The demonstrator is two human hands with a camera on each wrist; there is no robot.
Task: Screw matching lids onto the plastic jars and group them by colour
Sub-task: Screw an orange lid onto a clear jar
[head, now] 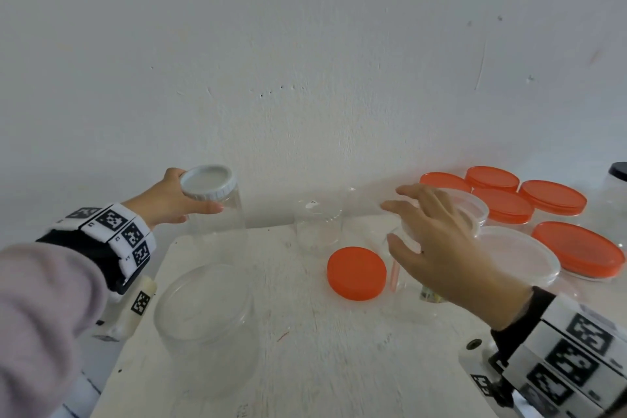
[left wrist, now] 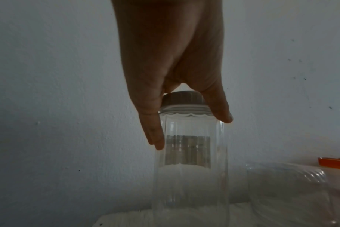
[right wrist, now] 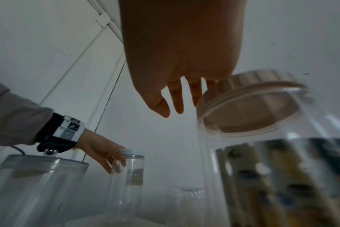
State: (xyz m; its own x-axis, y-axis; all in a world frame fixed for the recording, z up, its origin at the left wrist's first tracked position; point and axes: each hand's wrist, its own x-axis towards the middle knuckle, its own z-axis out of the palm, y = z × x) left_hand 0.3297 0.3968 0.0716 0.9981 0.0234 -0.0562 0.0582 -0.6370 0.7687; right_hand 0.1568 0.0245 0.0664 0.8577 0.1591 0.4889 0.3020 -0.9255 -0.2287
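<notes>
At the table's back left corner stands a tall clear jar (head: pixel 224 214) with a white ribbed lid (head: pixel 208 180). My left hand (head: pixel 195 192) grips it just under the lid, thumb in front and fingers behind. The left wrist view has my left hand (left wrist: pixel 191 132) straddling that white lid (left wrist: pixel 182 99). My right hand (head: pixel 390 222) hovers open with fingers spread over a jar with a clear lid (head: pixel 471 210). In the right wrist view its fingertips (right wrist: pixel 180 107) reach that clear lid's (right wrist: pixel 248 107) edge. A loose orange lid (head: pixel 356 273) lies mid-table, near an open clear jar (head: pixel 317 227).
A wide jar with a clear lid (head: pixel 203 309) stands at the front left. Several orange-lidded jars (head: pixel 551 197) crowd the back right beside another clear-lidded jar (head: pixel 519 254). At the far right is a black-lidded jar (head: pixel 619 171). A white wall (head: pixel 305 61) backs the table (head: pixel 322 366).
</notes>
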